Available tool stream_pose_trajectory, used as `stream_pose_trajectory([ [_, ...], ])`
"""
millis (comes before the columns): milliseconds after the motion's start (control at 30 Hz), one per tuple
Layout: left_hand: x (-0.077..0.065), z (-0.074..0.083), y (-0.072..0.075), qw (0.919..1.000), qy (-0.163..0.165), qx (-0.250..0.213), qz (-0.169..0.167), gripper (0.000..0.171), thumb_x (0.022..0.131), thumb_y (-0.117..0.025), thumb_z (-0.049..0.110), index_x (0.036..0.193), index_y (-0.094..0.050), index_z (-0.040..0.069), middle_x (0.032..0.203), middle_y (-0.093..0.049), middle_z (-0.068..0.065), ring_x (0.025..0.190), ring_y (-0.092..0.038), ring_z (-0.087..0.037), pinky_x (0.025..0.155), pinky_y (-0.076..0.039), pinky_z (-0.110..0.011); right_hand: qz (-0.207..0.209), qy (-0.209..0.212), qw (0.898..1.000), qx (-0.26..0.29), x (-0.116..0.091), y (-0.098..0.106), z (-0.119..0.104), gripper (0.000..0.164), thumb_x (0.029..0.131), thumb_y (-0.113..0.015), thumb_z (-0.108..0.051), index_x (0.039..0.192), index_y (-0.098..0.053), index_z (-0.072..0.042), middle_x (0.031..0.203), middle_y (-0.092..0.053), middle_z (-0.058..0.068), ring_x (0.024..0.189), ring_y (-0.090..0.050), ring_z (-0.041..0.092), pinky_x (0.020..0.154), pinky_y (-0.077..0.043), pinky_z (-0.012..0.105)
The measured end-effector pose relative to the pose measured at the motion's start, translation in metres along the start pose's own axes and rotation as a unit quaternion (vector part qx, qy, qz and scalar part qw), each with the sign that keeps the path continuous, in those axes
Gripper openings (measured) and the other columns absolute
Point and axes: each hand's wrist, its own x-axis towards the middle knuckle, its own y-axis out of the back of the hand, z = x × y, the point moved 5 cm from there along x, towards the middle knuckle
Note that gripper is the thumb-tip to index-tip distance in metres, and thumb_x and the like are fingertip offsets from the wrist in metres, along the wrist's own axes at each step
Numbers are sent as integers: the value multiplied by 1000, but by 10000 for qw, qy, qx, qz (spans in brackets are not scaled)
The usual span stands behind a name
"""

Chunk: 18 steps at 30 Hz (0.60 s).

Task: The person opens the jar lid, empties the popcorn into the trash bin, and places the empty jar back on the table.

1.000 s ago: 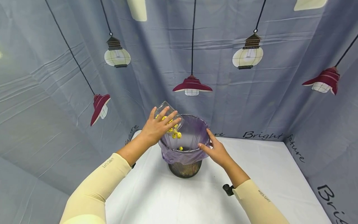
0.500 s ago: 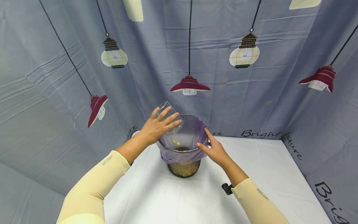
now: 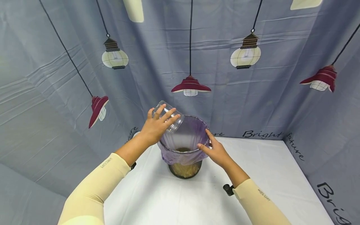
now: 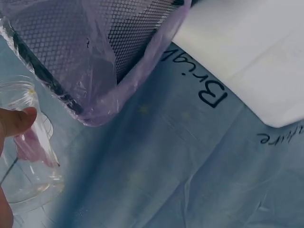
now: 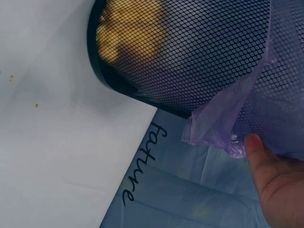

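My left hand grips a clear jar, tilted with its mouth towards the trash can. No popcorn shows inside the jar in the left wrist view, where a thumb presses on its side. The black mesh trash can stands upright on the table, lined with a purple bag folded over its rim. My right hand holds the can's right rim through the bag, thumb and fingers spread around it. Through the mesh, yellow popcorn shows at the bottom in the right wrist view.
The white table reaches back to a grey-blue curtain printed with lamps and lettering. A few small crumbs lie on the table near the can's base.
The last popcorn pieces have dropped from the jar into the can. My left hand has shifted slightly left and up with the jar. The right hand stays on the rim.
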Motion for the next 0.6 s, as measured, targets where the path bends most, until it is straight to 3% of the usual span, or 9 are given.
stream_pose_trajectory([
  [133, -4, -6, 2, 9939, 708, -762, 358, 104, 77, -86, 15, 157, -23, 33, 165, -18, 2, 150, -6, -35, 107, -27, -65, 8, 2, 10000, -39, -1, 1, -1, 92, 92, -59, -62, 161, -9, -30, 163, -22, 17, 136, -45, 44, 101, -45, 62],
  [300, -14, -17, 2, 9693, 1589, -1705, 787, 104, 74, -90, 27, 157, -26, 29, 163, -23, 2, 149, -12, -37, 106, -28, -64, 8, 1, 10000, -98, -2, 2, -3, 92, 92, -58, -62, 161, -8, -29, 164, -20, 17, 135, -45, 45, 100, -45, 62],
  [467, -34, -33, 1, 9325, 2369, -2408, 1281, 108, 70, -92, 28, 156, -28, 26, 161, -28, 0, 146, -20, -36, 103, -31, -63, 8, 4, 9999, -103, -1, 2, -5, 92, 92, -57, -63, 161, -7, -29, 164, -20, 17, 135, -44, 45, 100, -45, 62],
  [600, -62, -44, -4, 8876, 3014, -2987, 1792, 111, 67, -94, 29, 156, -29, 20, 159, -33, -5, 142, -25, -38, 106, -31, -64, -36, 8, 10000, -75, 0, 1, -4, 92, 92, -58, -62, 161, -7, -28, 164, -19, 17, 135, -44, 45, 100, -45, 61],
])
